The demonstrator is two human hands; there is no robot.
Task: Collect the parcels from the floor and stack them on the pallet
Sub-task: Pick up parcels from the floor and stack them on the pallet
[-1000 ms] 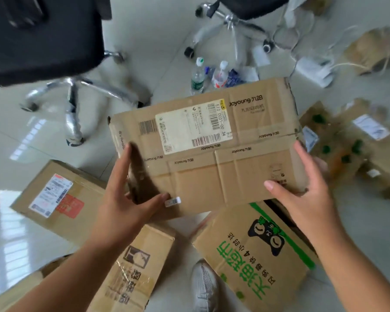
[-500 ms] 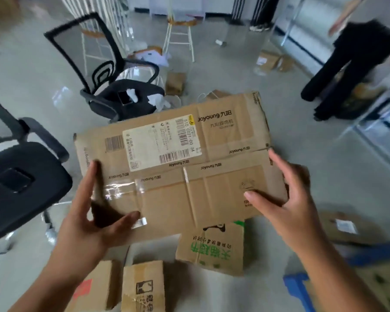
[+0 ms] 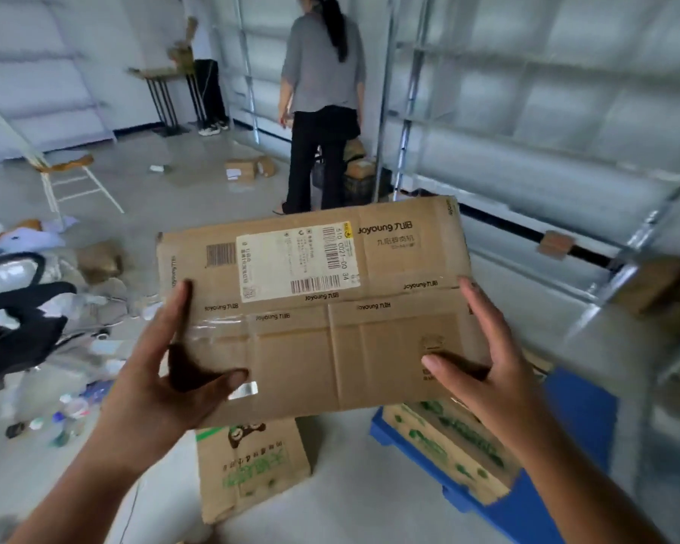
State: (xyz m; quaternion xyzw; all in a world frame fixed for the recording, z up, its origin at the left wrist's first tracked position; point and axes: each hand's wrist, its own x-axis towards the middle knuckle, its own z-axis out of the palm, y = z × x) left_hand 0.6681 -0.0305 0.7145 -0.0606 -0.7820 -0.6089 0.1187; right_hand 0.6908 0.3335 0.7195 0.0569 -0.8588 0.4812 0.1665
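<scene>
I carry a wide brown Joyoung parcel (image 3: pixel 330 308) with a white shipping label at chest height. My left hand (image 3: pixel 173 371) grips its near left corner, thumb on top and fingers along the side. My right hand (image 3: pixel 483 355) holds its near right edge the same way. Below the parcel to the right lies the blue pallet (image 3: pixel 581 433) with a green-printed parcel (image 3: pixel 448 449) on it. Another green-printed parcel (image 3: pixel 252 465) stands on the floor beside the pallet.
A person in grey and black (image 3: pixel 322 104) stands ahead by metal shelving (image 3: pixel 527 131). More small parcels (image 3: pixel 244 168) lie on the far floor. A black office chair (image 3: pixel 20 327), bottles and litter are at the left, a white stool (image 3: pixel 67 174) further back.
My view has swung up and to the right with the parcel still in both hands. The floor parcels dropped out of sight; the blue pallet and shelving came into view.
</scene>
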